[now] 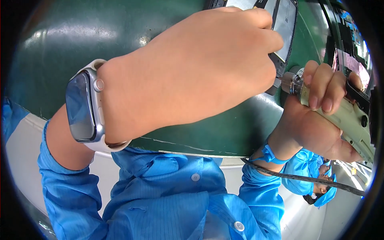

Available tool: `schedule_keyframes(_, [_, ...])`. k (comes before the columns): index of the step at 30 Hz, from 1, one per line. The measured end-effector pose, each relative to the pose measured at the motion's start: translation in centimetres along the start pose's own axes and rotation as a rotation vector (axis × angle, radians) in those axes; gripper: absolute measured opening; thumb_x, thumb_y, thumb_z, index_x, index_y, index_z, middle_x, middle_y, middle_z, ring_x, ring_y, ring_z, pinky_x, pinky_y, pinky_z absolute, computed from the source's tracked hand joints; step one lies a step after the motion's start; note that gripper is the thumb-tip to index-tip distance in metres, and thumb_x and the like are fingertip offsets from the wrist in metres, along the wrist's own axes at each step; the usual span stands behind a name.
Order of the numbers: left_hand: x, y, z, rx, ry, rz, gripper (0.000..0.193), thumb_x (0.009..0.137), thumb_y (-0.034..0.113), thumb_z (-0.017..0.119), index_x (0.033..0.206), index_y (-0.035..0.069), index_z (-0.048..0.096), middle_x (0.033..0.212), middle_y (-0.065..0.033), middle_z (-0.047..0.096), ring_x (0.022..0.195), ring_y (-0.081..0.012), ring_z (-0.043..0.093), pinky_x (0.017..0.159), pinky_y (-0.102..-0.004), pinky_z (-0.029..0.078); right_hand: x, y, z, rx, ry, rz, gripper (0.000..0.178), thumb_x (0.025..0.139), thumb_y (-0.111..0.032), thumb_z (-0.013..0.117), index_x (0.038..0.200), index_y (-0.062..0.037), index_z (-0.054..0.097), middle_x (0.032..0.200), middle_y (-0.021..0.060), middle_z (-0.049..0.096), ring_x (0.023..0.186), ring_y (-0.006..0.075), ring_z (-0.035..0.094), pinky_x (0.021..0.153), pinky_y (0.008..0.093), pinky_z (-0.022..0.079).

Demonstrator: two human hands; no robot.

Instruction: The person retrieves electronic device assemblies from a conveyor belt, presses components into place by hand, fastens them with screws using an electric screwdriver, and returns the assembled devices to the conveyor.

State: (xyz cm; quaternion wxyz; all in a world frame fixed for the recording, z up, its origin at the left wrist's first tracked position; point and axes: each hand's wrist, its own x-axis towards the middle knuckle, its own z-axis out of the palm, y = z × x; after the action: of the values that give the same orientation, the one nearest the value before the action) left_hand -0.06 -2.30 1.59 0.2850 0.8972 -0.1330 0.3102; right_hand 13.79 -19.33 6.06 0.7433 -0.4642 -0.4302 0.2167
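My left hand (200, 68) is closed over the edge of a dark flat device with a pale screen (286, 28), which lies on the green work surface (80, 40). On that wrist sits a white-strapped smartwatch (84, 106). My right hand (320, 112) grips a beige electric screwdriver (352, 120). Its metal tip (290, 82) points left at the device's lower corner, right beside my left hand's knuckles. My left hand hides most of the device.
A black cable (304, 178) runs from my right wrist toward the lower right. Another person in blue clothing and cap (316, 180) is at the lower right. My blue smock (172, 200) fills the bottom. Shelving with coloured items (352, 48) stands far right.
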Motion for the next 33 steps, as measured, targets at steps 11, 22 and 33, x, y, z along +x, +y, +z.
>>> schedule_keyframes(11, [-0.7,-0.2,0.3,-0.01,0.033,-0.022,0.01,0.071,0.013,0.068,0.073,0.006,0.075,0.086,-0.004,0.066,0.093,-0.0214,0.062,0.077,-0.0334,0.056,0.1,0.1,0.5,0.016,0.098,0.009,0.09,0.078,-0.083,0.041,0.116,-0.0026,0.057,0.069,-0.003,0.049,0.056,0.0102,0.042,0.065,0.0318,0.033])
schedule_keyframes(22, [-0.3,-0.2,0.2,-0.011,0.074,-0.004,0.01,0.072,0.012,0.068,0.074,0.005,0.076,0.086,-0.0051,0.068,0.093,-0.0218,0.063,0.077,-0.0335,0.057,0.0,0.1,0.3,0.044,0.062,0.023,0.092,0.08,-0.083,0.039,0.117,-0.0023,0.06,0.069,-0.0029,0.049,0.057,0.0099,0.042,0.064,0.0315,0.032])
schedule_keyframes(33, [-0.4,-0.2,0.1,-0.01,0.08,-0.006,0.012,0.073,0.012,0.068,0.075,0.004,0.076,0.087,-0.0059,0.068,0.094,-0.0223,0.063,0.077,-0.0336,0.057,0.4,0.2,-0.3,0.01,-0.097,0.063,0.092,0.08,-0.086,0.039,0.119,-0.0064,0.062,0.067,-0.0043,0.049,0.054,0.0089,0.039,0.062,0.0299,0.03])
